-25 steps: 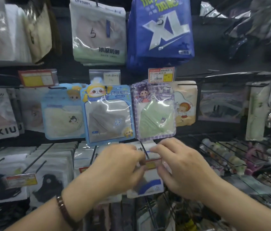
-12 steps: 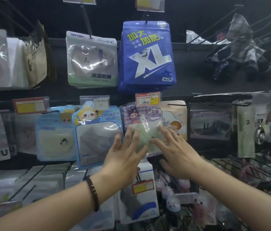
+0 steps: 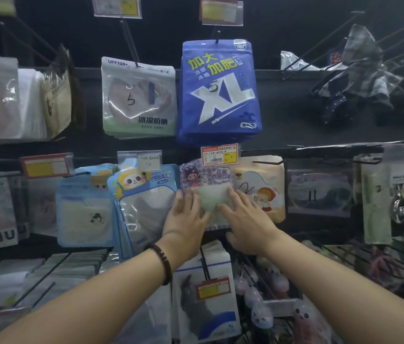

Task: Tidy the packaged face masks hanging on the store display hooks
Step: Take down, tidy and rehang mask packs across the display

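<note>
A purple children's mask packet [image 3: 208,192] with a pale green mask inside hangs on the middle hook row. My left hand [image 3: 186,214] lies flat against its left side, fingers straight. My right hand [image 3: 243,214] presses its right side with spread fingers. To the left hangs a blue panda mask packet [image 3: 144,202], tilted, and a light blue packet [image 3: 84,207]. A cream packet with a red-hooded child [image 3: 263,189] hangs just right. Above are a white UPF100+ packet [image 3: 139,98] and a blue XL packet [image 3: 218,90].
Price tags [image 3: 219,155] sit on hook ends above the packets. Bare black hooks [image 3: 340,38] jut out at upper right. Below my hands a packet with a dark mask [image 3: 206,301] hangs, and flat stacks of packets [image 3: 47,274] lie at lower left. Small trinkets [image 3: 260,314] hang lower right.
Both hands rose from the lower packet to the purple green-mask packet and now lie flat on it. The view tilted upward.
</note>
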